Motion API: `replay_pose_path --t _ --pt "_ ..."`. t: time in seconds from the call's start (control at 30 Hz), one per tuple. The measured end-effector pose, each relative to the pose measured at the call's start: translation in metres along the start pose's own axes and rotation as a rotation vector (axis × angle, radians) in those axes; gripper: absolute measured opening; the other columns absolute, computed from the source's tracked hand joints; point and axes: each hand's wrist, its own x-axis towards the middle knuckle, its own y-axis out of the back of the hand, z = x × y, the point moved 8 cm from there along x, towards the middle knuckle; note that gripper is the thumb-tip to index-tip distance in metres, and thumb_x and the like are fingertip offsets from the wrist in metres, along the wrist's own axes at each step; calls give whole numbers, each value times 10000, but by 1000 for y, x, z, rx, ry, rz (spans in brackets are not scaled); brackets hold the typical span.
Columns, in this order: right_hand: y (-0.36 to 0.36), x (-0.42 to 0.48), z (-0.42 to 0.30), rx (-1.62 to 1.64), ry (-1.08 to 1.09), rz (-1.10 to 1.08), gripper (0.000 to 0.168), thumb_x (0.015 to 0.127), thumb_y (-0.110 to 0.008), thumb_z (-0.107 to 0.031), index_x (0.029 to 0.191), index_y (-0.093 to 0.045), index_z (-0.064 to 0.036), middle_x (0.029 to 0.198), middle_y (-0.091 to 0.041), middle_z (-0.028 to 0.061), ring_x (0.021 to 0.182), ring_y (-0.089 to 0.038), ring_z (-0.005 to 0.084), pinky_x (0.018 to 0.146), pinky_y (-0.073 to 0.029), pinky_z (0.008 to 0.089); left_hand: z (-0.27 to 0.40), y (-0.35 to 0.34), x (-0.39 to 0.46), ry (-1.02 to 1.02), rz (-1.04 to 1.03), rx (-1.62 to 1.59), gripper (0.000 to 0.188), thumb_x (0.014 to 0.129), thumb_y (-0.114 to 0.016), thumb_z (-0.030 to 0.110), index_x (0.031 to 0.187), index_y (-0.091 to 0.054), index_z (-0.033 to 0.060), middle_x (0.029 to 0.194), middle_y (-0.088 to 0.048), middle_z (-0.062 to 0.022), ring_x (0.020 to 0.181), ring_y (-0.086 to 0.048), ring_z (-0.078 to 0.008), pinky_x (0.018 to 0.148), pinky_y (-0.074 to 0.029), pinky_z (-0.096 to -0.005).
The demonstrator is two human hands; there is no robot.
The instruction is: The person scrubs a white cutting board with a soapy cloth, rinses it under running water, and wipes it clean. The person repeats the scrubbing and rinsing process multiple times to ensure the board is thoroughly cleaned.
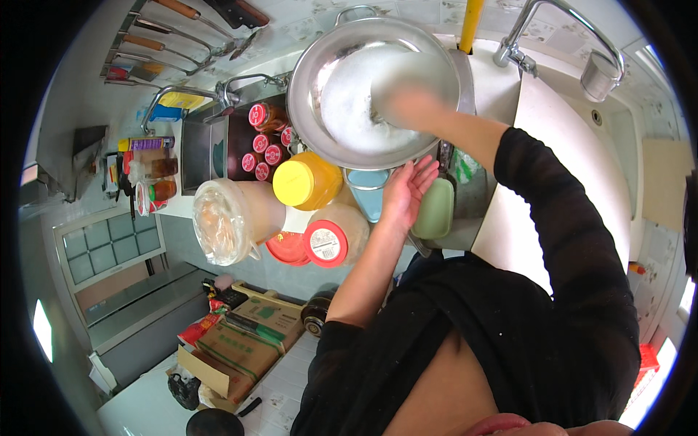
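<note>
A wide stainless steel basin (306,92) lies before me with white foamy suds (346,106) in it. Over its right half is my right hand (415,106), covered by a blur, so its fingers and anything in them cannot be made out. My left hand (404,191) is palm up below the basin's near rim, its fingers apart and holding nothing. The fingertips reach close to the rim; whether they touch it is unclear. Beside this hand lie a pale green plastic container (434,208) and a light blue one (366,193).
Left of the basin stand several red-lidded jars (272,155), a yellow-lidded jar (294,181), a white bucket (229,218) and a red-capped jar (327,242). A metal faucet (510,53) rises at the upper right. Utensils (163,46) hang on the wall; cardboard boxes (240,349) are behind at left.
</note>
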Motion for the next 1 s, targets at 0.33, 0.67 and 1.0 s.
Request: replay_pose_path --t 0.33,0.67,1.0 --pt "12 9 73 1097 -302 -299 266 887 -464 -185 1063 -600 -39 1062 -612 152 913 -605 268 808 -475 373 -5 2 -5 27 -11 -40 348 941 -446 179 1202 -377 -42 1261 -470 -243 1166 -488 -350 1019 -390 -424" --pt "-16 13 40 346 39 -80 351 791 -561 -130 1143 -567 -135 1120 -585 141 1058 -547 300 879 -461 403 -22 -23 -13 123 -106 63 385 948 -430 175 1249 -377 -59 1227 -515 -227 1134 -522 -329 999 -408 -404" --pt "0 -4 -29 37 201 -207 358 731 -658 -236 1077 -627 -148 1129 -521 162 998 -569 309 838 -471 408 -40 -60 -37 208 -252 237 408 962 -418 229 1256 -406 -54 1267 -489 -225 1159 -502 -331 999 -399 -414"
